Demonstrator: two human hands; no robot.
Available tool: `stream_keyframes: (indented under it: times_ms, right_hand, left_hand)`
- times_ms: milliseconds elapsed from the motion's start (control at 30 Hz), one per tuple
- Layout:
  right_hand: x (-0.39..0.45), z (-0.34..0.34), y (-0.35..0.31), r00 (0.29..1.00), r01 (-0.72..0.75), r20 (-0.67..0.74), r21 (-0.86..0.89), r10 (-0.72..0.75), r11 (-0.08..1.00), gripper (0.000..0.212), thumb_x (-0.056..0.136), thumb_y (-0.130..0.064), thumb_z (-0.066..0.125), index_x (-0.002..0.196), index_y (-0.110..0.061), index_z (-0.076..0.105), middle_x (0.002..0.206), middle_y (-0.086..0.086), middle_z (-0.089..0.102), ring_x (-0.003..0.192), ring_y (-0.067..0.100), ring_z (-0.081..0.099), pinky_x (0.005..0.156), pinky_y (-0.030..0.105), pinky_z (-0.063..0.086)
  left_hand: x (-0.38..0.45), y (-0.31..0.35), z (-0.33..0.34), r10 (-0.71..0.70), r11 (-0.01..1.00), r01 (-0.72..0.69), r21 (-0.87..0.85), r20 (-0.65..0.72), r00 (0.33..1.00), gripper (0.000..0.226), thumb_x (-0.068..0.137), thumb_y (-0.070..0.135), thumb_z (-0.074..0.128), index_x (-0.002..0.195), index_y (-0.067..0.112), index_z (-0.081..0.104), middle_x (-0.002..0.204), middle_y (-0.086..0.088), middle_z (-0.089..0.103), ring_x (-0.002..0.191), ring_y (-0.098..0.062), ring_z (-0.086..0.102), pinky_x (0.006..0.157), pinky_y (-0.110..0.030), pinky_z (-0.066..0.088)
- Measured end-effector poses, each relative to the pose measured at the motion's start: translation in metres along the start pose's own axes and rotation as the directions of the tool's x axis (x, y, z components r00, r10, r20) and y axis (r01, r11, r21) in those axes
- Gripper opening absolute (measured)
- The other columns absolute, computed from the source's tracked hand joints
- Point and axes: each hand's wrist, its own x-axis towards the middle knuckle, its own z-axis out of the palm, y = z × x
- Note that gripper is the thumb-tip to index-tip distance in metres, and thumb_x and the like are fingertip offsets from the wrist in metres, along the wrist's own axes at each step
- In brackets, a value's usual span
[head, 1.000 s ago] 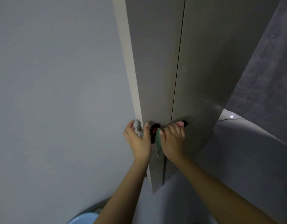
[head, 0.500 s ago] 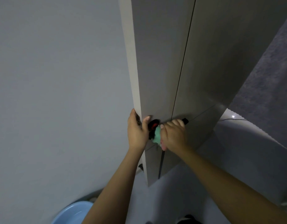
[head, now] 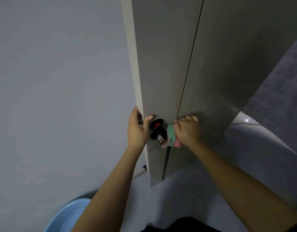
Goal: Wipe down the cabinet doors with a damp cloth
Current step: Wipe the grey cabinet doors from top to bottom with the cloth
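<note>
A tall grey cabinet stands ahead, its left door (head: 161, 64) and right door (head: 228, 64) split by a thin dark seam. My left hand (head: 137, 129) grips the left edge of the left door, thumb on its front face. My right hand (head: 188, 131) holds a bunched green and pink cloth (head: 172, 137) against the doors near the seam. Between my hands a black knob with a red ring (head: 158, 128) sticks out of the left door, with keys hanging from it.
A light blue basin (head: 66, 216) sits on the floor at the bottom left. A plain grey wall (head: 60, 81) fills the left. A dark textured panel (head: 281, 91) rises at the right, with pale floor below the cabinet.
The view has tilted down, showing more of the basin and floor. My left hand has closed round the door's edge. My right hand and cloth have shifted slightly right of the knob.
</note>
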Motion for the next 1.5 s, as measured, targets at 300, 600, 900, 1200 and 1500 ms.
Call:
stream_keyframes:
  times_ms: [300,600,900,1200,1500]
  right_hand:
    - [-0.014,0.012,-0.042,0.994,0.033,-0.107,-0.034,-0.036,0.999,0.052,0.087,-0.030,0.033,0.051,-0.009,0.063,0.052,0.006,0.060,0.053,0.023,0.055,0.069,0.034,0.029]
    - [0.019,-0.007,0.001,0.939,-0.218,0.278,0.027,0.202,0.976,0.049,0.099,-0.033,0.030,0.066,-0.009,0.056,0.064,0.009,0.050,0.068,0.025,0.047,0.055,0.028,0.026]
    - [-0.015,0.011,-0.033,0.990,0.088,-0.109,-0.013,-0.089,0.996,0.052,0.089,-0.035,0.033,0.052,-0.013,0.062,0.051,0.002,0.059,0.053,0.020,0.053,0.067,0.032,0.040]
    - [-0.024,0.013,-0.022,0.973,0.051,-0.224,-0.012,-0.052,0.999,0.052,0.089,-0.049,0.036,0.060,-0.014,0.061,0.061,0.003,0.061,0.064,0.021,0.053,0.074,0.034,0.029]
    - [-0.024,0.010,-0.010,0.938,0.077,-0.343,0.071,-0.048,0.994,0.042,0.083,-0.035,0.046,0.051,-0.012,0.058,0.053,0.003,0.057,0.056,0.025,0.049,0.069,0.034,0.027]
  left_hand:
    - [0.004,-0.007,0.000,-0.021,1.000,0.021,0.015,-0.016,1.000,0.030,0.083,0.047,0.054,0.110,0.039,0.045,0.105,0.001,0.063,0.096,-0.018,0.059,0.080,-0.026,0.050]
    - [0.004,-0.003,-0.004,-0.030,0.999,0.030,-0.029,0.013,0.999,0.029,0.092,0.029,0.062,0.113,0.042,0.046,0.105,0.019,0.060,0.099,-0.005,0.058,0.079,-0.009,0.043]
    - [-0.002,-0.006,-0.001,-0.023,1.000,0.023,-0.004,-0.008,1.000,0.029,0.083,0.049,0.054,0.109,0.036,0.049,0.102,0.006,0.063,0.094,-0.018,0.059,0.077,-0.027,0.049]
    - [-0.007,-0.008,0.008,-0.077,0.997,0.077,-0.012,-0.033,0.996,0.039,0.083,0.055,0.053,0.110,0.027,0.052,0.103,-0.001,0.061,0.097,-0.025,0.056,0.082,-0.048,0.050]
    - [-0.014,-0.001,0.006,-0.064,0.997,0.063,-0.031,0.000,0.998,0.042,0.082,0.055,0.055,0.116,0.029,0.053,0.107,0.005,0.063,0.100,-0.021,0.058,0.083,-0.038,0.052]
